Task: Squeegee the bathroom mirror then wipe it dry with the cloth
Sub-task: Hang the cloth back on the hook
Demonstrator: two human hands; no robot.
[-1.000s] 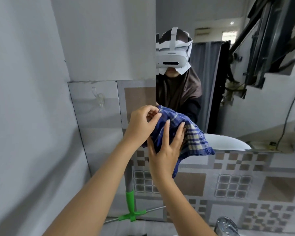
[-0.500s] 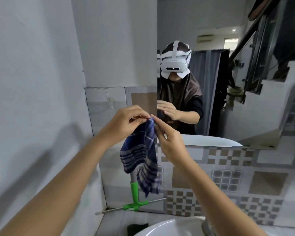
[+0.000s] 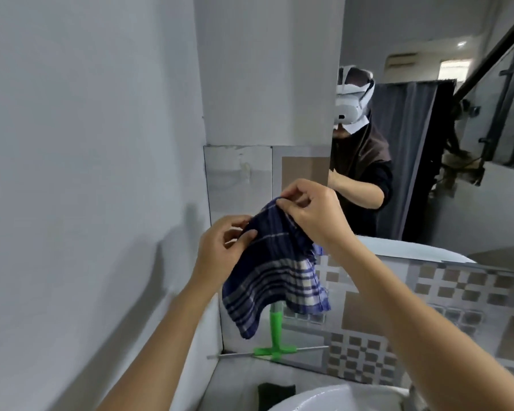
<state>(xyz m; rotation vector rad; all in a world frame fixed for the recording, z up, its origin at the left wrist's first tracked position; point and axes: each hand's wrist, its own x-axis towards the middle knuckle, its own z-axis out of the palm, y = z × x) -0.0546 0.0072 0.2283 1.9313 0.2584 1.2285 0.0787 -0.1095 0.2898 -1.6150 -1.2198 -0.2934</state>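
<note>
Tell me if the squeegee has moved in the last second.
No. The squeegee still leans in the same spot against the tiled wall; only the camera shifted.

Cloth [image 3: 275,274] between both hands, before the tiled wall [image 3: 445,295]. Squeegee [image 3: 275,333] below it, propped against that wall; mirror [image 3: 428,129] up right

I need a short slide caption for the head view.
Both hands hold the cloth before the mirror; squeegee stands below.

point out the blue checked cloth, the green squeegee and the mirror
blue checked cloth [image 3: 275,280], head view, middle of the hanging fabric
green-handled squeegee [image 3: 276,327], head view, on its upright handle
wall mirror [image 3: 487,203], head view, glass right of the reflection
</note>
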